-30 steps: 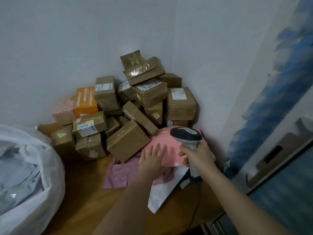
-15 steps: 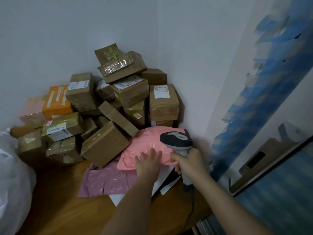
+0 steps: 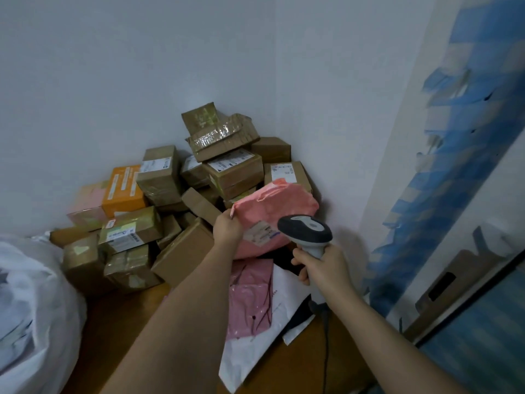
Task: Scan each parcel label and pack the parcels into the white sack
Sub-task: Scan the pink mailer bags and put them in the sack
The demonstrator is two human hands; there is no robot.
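Holding: the left hand point(image 3: 227, 229) grips the soft pink plastic mailer parcel point(image 3: 277, 210) by its edge at nine o'clock, fingers curled over the rim, and the parcel is lifted clear of the surface.
Label: a pale rectangular shipping label point(image 3: 260, 234) faces the camera on the parcel's lower part, about six o'clock on its face; the print is too blurred to read.
Scanner: the right hand point(image 3: 322, 264) is clenched round the pale grip of the grey and white handheld barcode scanner point(image 3: 306, 230), whose dark head sits just beside the label at its three o'clock; a black cord point(image 3: 326, 348) hangs down from the handle.
Sack: the white plastic sack point(image 3: 34, 305) bulges at eight o'clock in the view, well apart from the held parcel.
Pile: brown cardboard boxes point(image 3: 233, 173) are stacked in the wall corner at twelve o'clock, with an orange box point(image 3: 125, 187) at the pile's ten o'clock.
Beneath: a flat mauve plastic mailer point(image 3: 250, 302) and a white plastic mailer point(image 3: 255, 354) lie on the brown wooden surface point(image 3: 113, 322), at six o'clock from the held parcel.
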